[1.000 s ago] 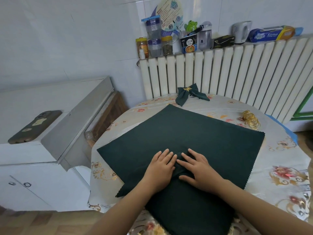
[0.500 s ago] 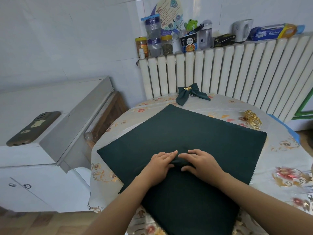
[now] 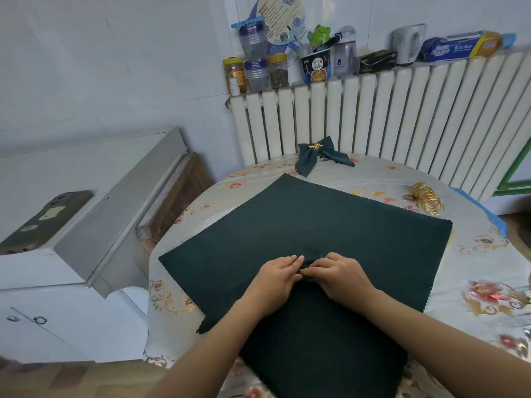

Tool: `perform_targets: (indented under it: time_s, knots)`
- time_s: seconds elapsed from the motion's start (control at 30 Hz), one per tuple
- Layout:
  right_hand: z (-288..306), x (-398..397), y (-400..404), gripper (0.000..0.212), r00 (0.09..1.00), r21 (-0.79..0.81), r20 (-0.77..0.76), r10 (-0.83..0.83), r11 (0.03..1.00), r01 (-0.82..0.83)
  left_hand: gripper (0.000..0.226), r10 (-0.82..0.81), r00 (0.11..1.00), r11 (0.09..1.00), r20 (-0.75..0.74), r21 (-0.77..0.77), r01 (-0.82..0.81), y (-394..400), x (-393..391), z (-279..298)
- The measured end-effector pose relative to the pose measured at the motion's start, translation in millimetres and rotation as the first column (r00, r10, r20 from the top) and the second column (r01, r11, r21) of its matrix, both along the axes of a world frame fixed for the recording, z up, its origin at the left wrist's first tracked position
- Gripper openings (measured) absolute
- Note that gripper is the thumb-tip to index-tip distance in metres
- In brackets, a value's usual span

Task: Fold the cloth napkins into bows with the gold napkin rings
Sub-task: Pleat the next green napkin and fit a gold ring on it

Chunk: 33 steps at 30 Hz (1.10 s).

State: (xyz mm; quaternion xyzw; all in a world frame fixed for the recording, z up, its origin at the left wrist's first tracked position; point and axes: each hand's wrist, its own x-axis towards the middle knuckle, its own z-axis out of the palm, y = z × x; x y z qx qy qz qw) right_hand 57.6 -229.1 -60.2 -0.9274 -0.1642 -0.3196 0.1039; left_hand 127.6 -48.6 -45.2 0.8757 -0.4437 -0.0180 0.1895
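Soft, even daylight fills the scene with weak shadows, slight glare on the shiny tablecloth [image 3: 485, 254], and wide-angle bending at the edges.

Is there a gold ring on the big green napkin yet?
No, the big green napkin has no ring on it; the gold rings lie in a pile on the table, apart from it.

Dark green napkin [image 3: 330, 225]: matt woven cloth, zigzag-cut edges. Tablecloth [image 3: 485, 268]: glossy smooth plastic, floral print. Napkin rings [image 3: 428, 198]: shiny gold metal. Radiator [image 3: 402, 116]: smooth painted metal. Finished bow [image 3: 321, 156]: same matt cloth.
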Motion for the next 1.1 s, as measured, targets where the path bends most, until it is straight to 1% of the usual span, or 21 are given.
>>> perform_targets:
  time_s: [0.07, 0.2, 0.3, 0.37, 0.43, 0.5, 0.57, 0.6, 0.63, 0.67, 0.7, 0.77, 0.83, 0.9, 1.03, 1.1]
  knots:
    - [-2.9, -0.7, -0.9, 0.026, 1.0, 0.002, 0.011, 0.005, 1.0, -0.005, 0.043, 0.046, 0.998, 0.99, -0.04, -0.135, -0.051, 4.6, 2.4, -7.0]
    - [-4.2, -4.5, -3.1, 0.028, 1.0, -0.004, 0.004, 0.017, 1.0, -0.017, 0.033, 0.075, 0.986, 0.958, -0.147, -0.263, -0.112, 1.6, 1.7, -4.0]
    - [-5.2, -2.2, -3.5, 0.025, 0.999, -0.037, 0.025, 0.034, 0.999, -0.033, 0.028, 0.134, 0.966, 0.927, -0.223, -0.316, -0.201, -0.2, 8.3, -2.6]
    - [-5.8, -0.6, -3.5, 0.023, 0.999, -0.004, 0.03, 0.017, 1.0, -0.017, 0.026, 0.155, 0.963, 0.918, -0.221, -0.326, -0.223, -1.4, 10.0, -2.3]
    - [-6.5, 0.5, -3.5, 0.021, 1.0, 0.088, 0.003, -0.001, 0.996, 0.0, 0.025, 0.15, 0.978, 0.934, -0.142, -0.303, -0.188, -2.5, 6.7, -3.2]
    - [-5.0, 0.7, -4.1, 0.021, 0.999, 0.171, -0.04, 0.0, 0.985, 0.007, 0.028, 0.115, 0.993, 0.962, -0.02, -0.247, -0.116, -2.5, 2.6, -8.6]
    - [-3.4, 2.1, -5.4, 0.021, 0.997, 0.183, -0.08, 0.001, 0.983, 0.013, 0.037, 0.071, 0.991, 0.984, 0.109, -0.172, -0.052, -1.5, 1.2, -16.1]
    - [-2.5, 2.8, -5.5, 0.021, 0.995, 0.174, -0.098, 0.0, 0.985, 0.018, 0.046, 0.043, 0.986, 0.992, 0.163, -0.124, -0.023, -0.9, 0.6, -17.0]
    - [-2.1, 3.3, -5.9, 0.022, 0.994, 0.168, -0.114, -0.001, 0.986, 0.02, 0.058, 0.023, 0.984, 0.998, 0.176, -0.058, -0.013, 0.0, -0.1, -14.8]
    - [-2.3, 3.5, -6.2, 0.022, 0.992, 0.167, -0.124, 0.002, 0.986, 0.019, 0.07, 0.006, 0.988, 0.999, 0.153, 0.031, -0.01, 1.2, 0.0, -13.2]
    - [-2.2, 3.1, -6.8, 0.023, 0.991, 0.167, -0.133, 0.006, 0.986, 0.017, 0.076, -0.009, 0.99, 0.995, 0.144, 0.104, -0.006, 2.1, 1.6, -10.8]
    - [-0.8, 1.2, -7.4, 0.027, 0.986, 0.145, -0.164, 0.017, 0.989, 0.007, 0.071, -0.032, 0.987, 0.985, 0.159, 0.17, 0.005, 3.2, 5.7, -9.9]
    - [0.3, -0.2, -8.4, 0.033, 0.981, 0.121, -0.192, 0.025, 0.993, -0.002, 0.059, -0.037, 0.982, 0.992, 0.183, 0.129, 0.013, 3.0, 5.8, -5.8]
    - [-0.4, 0.2, -8.6, 0.033, 0.978, 0.124, -0.204, 0.031, 0.992, -0.005, 0.055, -0.038, 0.984, 0.995, 0.174, 0.101, 0.02, 1.7, 6.6, -6.9]
    - [-0.3, 2.8, -6.1, 0.019, 0.979, 0.18, -0.201, 0.041, 0.984, -0.004, 0.051, -0.039, 0.979, 0.999, 0.201, 0.043, 0.031, -0.6, 10.4, -7.3]
    - [2.5, 4.6, -3.9, 0.015, 0.976, 0.193, -0.215, 0.038, 0.981, 0.005, 0.058, -0.034, 0.987, 0.999, 0.158, 0.005, 0.033, -1.0, 9.6, -4.6]
